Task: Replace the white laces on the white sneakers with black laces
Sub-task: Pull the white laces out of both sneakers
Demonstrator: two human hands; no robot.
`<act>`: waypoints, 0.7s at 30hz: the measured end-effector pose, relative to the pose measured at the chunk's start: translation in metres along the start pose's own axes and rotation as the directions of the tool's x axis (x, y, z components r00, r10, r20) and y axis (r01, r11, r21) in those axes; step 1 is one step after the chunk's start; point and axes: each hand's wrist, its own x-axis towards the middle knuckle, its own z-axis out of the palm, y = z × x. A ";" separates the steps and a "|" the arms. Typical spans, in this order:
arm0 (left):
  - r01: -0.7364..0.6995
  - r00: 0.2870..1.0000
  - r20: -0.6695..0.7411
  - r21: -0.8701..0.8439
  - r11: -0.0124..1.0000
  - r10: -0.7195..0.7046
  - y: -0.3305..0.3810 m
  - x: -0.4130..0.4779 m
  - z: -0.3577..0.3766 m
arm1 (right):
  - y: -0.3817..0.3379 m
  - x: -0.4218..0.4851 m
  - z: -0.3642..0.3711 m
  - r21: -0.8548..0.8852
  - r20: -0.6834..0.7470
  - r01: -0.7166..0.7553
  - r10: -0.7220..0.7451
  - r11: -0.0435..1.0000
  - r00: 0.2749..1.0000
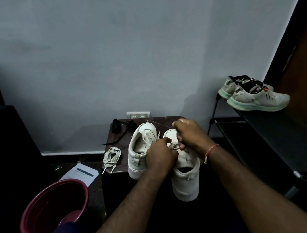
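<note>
A red bucket (54, 208) stands on the floor at the far left, with a printed sheet of paper (79, 174) lying just behind it. Beside them is a small dark table (168, 120) pushed up near the wall. A coiled white lace (111, 156) rests on the table's left edge, its tips hanging over the front. Behind it, towards the wall, the black laces (123, 128) lie in a loose bundle, with one end trailing out to the left. A wall socket (138, 115) sits just above the back of the table.

The two white sneakers stand side by side on the table, toes to the wall. The left sneaker (139, 150) sits apart from both hands, its tongue showing. The left hand (160, 155) reaches across to the right sneaker (185, 171), fingers curled tight and pinching the white lace (174, 146) over its eyelets. The right hand (190, 133) is bunched close against the left hand and also grips that lace, and a red thread (210, 151) circles its wrist. The right sneaker's heel juts past the table's near edge towards the person.

Further right stands a black rack (264, 133), and a pair of pale running shoes (256, 94) with greenish soles sits on its top shelf.
</note>
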 end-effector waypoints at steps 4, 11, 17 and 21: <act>0.010 0.999 -0.035 0.001 1.000 -0.010 0.002 -0.005 0.006 | 0.003 0.000 0.000 -0.336 0.054 0.080 -0.065 0.938 0.996; 0.043 0.995 -0.085 -0.073 0.996 -0.049 0.006 -0.014 0.007 | -0.001 0.009 0.009 -0.578 0.189 0.073 0.046 0.813 0.981; 0.066 0.985 -0.140 -0.207 0.976 -0.097 0.004 -0.015 0.008 | -0.005 0.009 -0.008 0.111 0.018 -0.233 0.232 0.966 0.972; 0.112 0.979 -0.133 -0.288 0.951 -0.156 0.001 -0.011 0.008 | 0.008 0.005 -0.016 0.308 -0.046 -0.205 0.230 0.929 0.972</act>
